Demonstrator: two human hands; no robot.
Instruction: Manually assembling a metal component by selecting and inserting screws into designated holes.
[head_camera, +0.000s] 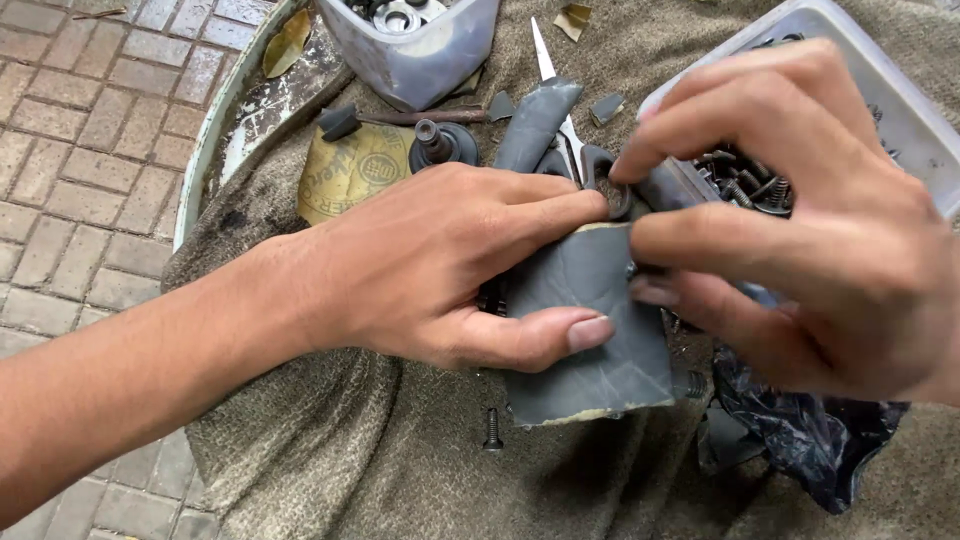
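My left hand pinches a flat piece of grey rubber sheet between thumb and fingers, holding it against the brown cloth. My right hand comes in from the right, its fingertips closed on the sheet's upper right edge. Whether something small sits between those fingertips cannot be made out. A pair of scissors lies just beyond the sheet, next to a curled strip of grey rubber.
A white plastic tub holding metal parts stands at the top. A clear tray with screws and small parts is at the right. A round yellow paper disc, a black valve piece, a loose screw and dark plastic lie around. Brick paving is on the left.
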